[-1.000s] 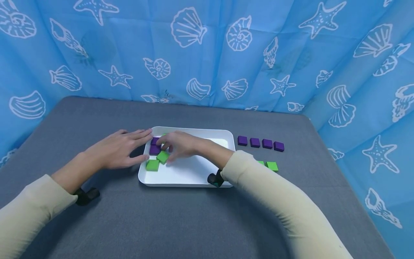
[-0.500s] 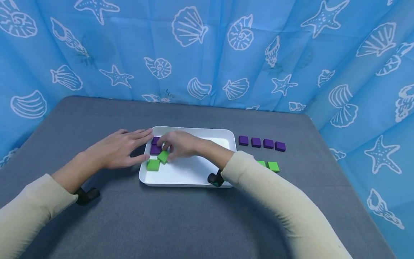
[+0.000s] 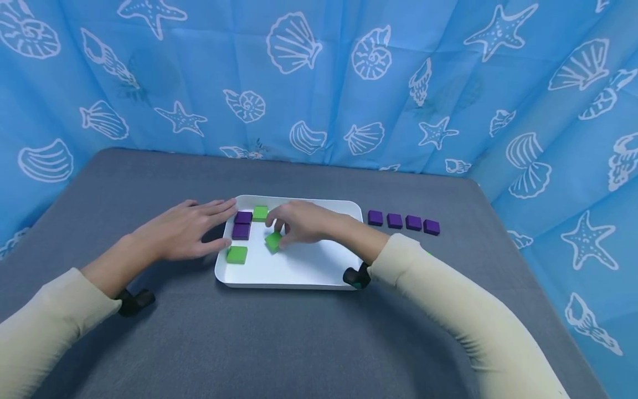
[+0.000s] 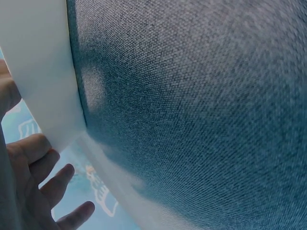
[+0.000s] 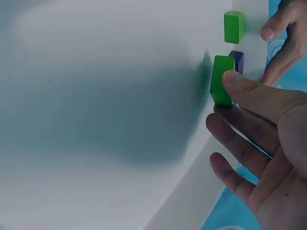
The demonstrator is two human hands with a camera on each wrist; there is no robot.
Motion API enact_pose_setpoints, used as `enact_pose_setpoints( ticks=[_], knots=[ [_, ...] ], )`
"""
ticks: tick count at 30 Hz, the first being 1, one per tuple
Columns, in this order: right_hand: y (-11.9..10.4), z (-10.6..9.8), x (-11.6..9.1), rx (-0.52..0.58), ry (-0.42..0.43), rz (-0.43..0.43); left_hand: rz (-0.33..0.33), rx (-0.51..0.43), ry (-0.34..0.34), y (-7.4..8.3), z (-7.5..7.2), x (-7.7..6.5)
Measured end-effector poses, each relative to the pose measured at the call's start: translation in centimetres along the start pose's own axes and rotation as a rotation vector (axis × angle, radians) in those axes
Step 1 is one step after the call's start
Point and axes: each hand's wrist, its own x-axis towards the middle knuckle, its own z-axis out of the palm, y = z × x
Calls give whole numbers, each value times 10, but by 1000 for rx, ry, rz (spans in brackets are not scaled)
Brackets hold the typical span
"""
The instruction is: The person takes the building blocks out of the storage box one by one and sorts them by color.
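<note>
A white tray (image 3: 294, 271) lies on the grey cloth. My right hand (image 3: 305, 221) pinches a green block (image 5: 220, 79) between thumb and fingertips over the tray's left half. My left hand (image 3: 186, 231) rests at the tray's left end, its fingers extended; the left wrist view shows fingertips (image 4: 34, 143) against the tray's outer wall. Inside the tray, two purple blocks (image 3: 241, 231) sit one behind the other near the left end. One green block (image 3: 236, 255) lies at the front left, another green block (image 3: 260, 213) at the back.
Right of the tray, several purple blocks (image 3: 394, 221) stand in a row on the tablecloth (image 3: 279, 343). My right sleeve (image 3: 443, 299) hides most of the green blocks in front of them. A blue curtain (image 3: 319, 100) with white shells hangs behind the table.
My right hand has moved right with the green block, away from the purple blocks, uncovering the green block at the back. My left hand has stayed at the tray's left end.
</note>
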Motion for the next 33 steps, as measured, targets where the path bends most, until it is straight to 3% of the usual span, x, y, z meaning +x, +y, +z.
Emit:
enact_pose_setpoints(
  ticks=[12, 19, 26, 33],
  knots=[
    [17, -11, -67, 1, 47, -3, -3, -3, 2, 1, 0, 0],
    [35, -19, -104, 13, 145, -18, 5, 2, -1, 1, -2, -1],
    [57, -21, -141, 23, 242, 40, 14, 3, 9, 2, -3, -2],
    [84, -9, -178, 96, 317, 111, 7, -4, -2, 3, -2, -2]
  ],
)
